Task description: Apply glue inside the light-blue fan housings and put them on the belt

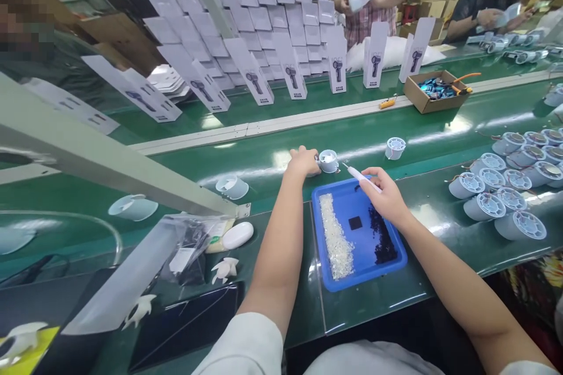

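Just past the blue tray (363, 246), a small pale cup (329, 163) stands on the green table (200, 159). The left hand (303, 163) is beside it, fingers bent; I can't tell if they grip it. The right hand (387, 198) pinches a white pen-like tool (364, 179), its thin tip near the cup. Work on the cup seems under way; the next move calls for a steady tip.
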Motion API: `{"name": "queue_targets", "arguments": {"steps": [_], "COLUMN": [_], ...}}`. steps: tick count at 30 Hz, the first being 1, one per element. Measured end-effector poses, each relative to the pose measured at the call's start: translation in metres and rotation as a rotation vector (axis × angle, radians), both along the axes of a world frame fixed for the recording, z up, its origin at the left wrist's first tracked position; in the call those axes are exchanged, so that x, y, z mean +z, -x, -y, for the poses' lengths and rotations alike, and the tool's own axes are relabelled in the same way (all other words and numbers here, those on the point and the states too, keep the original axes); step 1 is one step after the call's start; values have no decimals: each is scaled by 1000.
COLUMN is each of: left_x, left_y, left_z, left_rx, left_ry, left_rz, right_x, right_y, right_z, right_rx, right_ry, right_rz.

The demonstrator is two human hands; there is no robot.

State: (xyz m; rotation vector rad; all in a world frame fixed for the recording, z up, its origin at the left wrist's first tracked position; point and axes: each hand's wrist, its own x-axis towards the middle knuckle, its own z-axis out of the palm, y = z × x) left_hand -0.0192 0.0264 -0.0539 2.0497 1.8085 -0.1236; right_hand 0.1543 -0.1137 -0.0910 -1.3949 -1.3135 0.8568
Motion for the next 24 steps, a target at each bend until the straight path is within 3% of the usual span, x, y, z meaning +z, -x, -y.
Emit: {"name": "queue_targets", "arguments": {"steps": [4,9,12,15,18,21,24], "left_x": [-8,-21,-29,-33,-30,-21,-12], "left_y": [-17,-36,-44,-47,-44,-39,-33], "left_z": [1,6,5,1,-4,-6,-4], "left_rx": [-103,-249,-272,-197,-41,131,217], "left_ry": [-33,-124,-154,-188,-176,-74,93], "left_rz": [57,266,379,565,940,1344,1433], "right_x": [1,-1,-4,-9,-14,-16,-15], "right_y": [-1,-1,2,5,6,5,3], "right_z": [1,-2,-4,-5,-4,-3,-2], "right_rx": [0,-58,-1,109,201,254,280], "right_ry": [-11,-79,-97,-77,-72,-67,-48], "right_rz": [-11,-81,-152,-197,-194,-148,-99]}}
